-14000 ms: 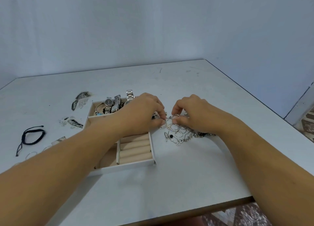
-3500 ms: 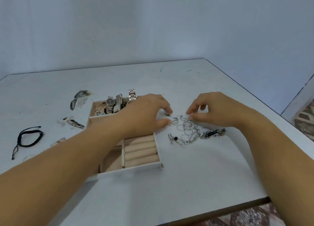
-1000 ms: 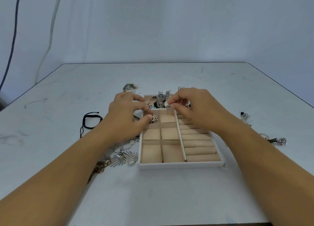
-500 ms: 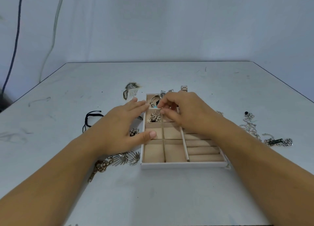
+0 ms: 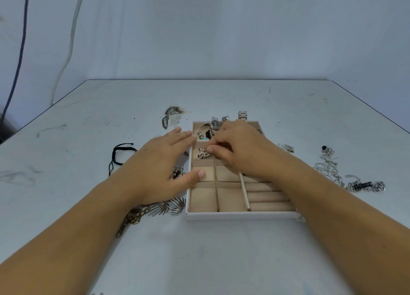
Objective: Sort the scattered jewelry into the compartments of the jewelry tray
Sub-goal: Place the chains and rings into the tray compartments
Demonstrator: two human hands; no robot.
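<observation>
On the table one jewelry tray lies, one left hand rests straight, slightly spread fingers on its 9 o'clock wall, and one right hand curls its fingertips together over one silver cluster in the 11 o'clock compartment, pinching or not I cannot tell.

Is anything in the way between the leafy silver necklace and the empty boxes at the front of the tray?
Only the tray's low left wall stands between the leaf necklace and the near-left empty compartment. The left hand lies just beyond, its wrist partly hiding the necklace.
</observation>
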